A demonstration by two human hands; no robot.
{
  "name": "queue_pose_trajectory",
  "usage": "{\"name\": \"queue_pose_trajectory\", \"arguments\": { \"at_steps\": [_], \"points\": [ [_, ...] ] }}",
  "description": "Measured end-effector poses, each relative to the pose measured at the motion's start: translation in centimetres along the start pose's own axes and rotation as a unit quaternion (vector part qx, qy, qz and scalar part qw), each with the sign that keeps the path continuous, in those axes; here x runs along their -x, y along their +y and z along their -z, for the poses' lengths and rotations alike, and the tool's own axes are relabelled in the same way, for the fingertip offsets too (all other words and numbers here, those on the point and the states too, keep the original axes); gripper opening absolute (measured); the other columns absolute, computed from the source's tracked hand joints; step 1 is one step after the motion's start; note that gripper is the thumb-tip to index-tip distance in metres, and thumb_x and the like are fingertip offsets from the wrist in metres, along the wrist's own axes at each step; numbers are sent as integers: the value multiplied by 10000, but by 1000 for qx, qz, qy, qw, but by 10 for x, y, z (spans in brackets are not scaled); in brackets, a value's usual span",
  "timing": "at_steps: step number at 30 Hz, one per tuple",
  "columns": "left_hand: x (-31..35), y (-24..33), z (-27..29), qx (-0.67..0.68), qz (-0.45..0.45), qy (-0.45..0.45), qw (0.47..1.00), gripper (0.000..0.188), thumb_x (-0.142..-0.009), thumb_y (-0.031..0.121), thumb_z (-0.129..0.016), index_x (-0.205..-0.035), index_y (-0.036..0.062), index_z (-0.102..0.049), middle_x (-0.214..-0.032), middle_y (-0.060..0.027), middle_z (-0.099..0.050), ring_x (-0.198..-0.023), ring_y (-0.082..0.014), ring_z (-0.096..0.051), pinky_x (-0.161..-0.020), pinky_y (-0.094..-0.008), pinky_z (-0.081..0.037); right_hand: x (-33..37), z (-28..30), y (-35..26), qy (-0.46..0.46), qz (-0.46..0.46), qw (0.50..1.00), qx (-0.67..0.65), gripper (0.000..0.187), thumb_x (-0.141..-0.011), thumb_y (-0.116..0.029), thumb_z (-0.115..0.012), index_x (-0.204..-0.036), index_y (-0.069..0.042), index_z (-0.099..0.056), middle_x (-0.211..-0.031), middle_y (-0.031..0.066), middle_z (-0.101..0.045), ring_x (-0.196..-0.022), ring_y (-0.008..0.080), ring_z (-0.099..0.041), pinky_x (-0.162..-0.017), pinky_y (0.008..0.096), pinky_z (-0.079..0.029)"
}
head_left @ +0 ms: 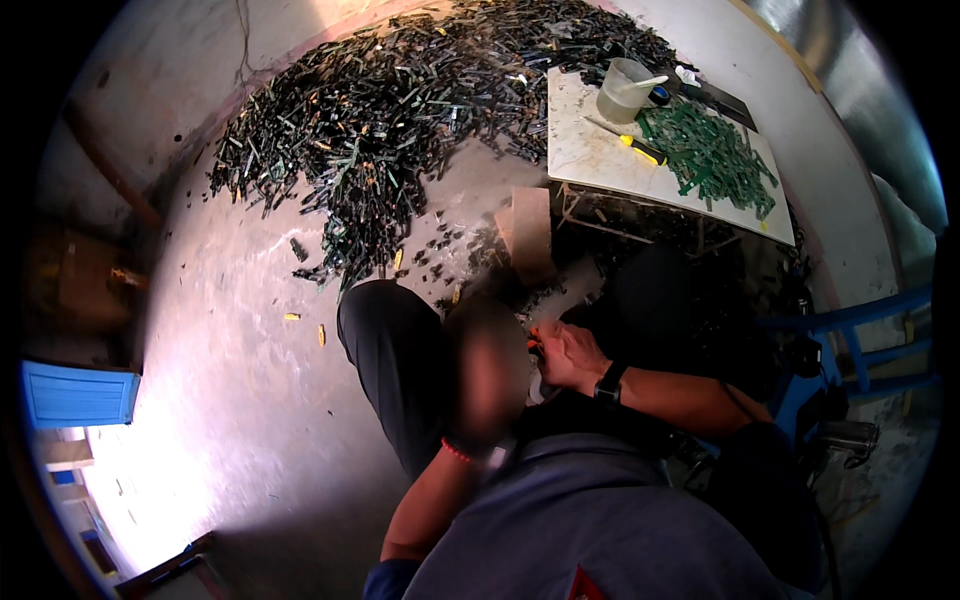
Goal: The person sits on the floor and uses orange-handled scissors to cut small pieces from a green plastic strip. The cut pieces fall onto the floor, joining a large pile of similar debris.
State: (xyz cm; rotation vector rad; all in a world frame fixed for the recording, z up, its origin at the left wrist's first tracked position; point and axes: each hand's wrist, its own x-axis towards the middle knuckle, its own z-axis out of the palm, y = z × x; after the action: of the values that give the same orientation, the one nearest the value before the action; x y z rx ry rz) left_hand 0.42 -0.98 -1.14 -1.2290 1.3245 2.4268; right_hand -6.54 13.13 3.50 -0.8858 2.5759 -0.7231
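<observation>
My right hand (572,352), with a dark watch on its wrist, is between my knees with its fingers curled. A small orange-red piece (535,336), perhaps the handle of a hand tool, shows at its fingertips; the rest is covered by the hand. My left hand (487,378) is close beside it on the left, above my left thigh. It is smeared in the picture, so I cannot make out its fingers or anything in them. A red bead bracelet (457,450) circles the left wrist.
A large heap of dark strips (370,130) covers the floor ahead. At right, a low white-topped table (590,160) bears green strips (705,150), a yellow-and-black screwdriver (642,150) and a translucent cup (625,92). A brown cardboard piece (532,232) stands before me; blue chair bars (860,325) are at right.
</observation>
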Motion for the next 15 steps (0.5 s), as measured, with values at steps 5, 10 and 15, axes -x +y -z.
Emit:
{"name": "queue_pose_trajectory", "arguments": {
  "at_steps": [5, 10, 15],
  "points": [
    [4, -12, 4, -175, -228, -47, 957, 145, -922, 195, -451, -876, 61, -485, -775, -42, -472, -672, -152, -455, -603, -293, -377, 13, -16, -9, -104, -41, 987, -113, 242, -742, -119, -573, -946, 11, -585, -863, 258, -618, -847, 415, -602, -723, 475, -477],
    [30, 20, -4, -286, -367, -77, 882, 81, -957, 103, -475, -972, 32, -510, -822, -62, -541, -692, -172, -524, -612, -283, -466, 9, 20, -3, -352, -228, 715, -559, 94, -734, -89, -536, -817, -44, -529, -652, 81, -525, -515, 196, -490, -481, 326, -392],
    [5, 3, -5, -139, -231, -40, 962, 413, -1015, 358, -343, -801, 23, -452, -619, -34, -484, -519, -120, -397, -468, -290, -332, 26, 63, -25, -432, -188, 569, -674, 87, -756, -91, -539, -833, -74, -500, -649, -4, -437, -537, 102, -421, -494, 241, -345]
  ]
}}
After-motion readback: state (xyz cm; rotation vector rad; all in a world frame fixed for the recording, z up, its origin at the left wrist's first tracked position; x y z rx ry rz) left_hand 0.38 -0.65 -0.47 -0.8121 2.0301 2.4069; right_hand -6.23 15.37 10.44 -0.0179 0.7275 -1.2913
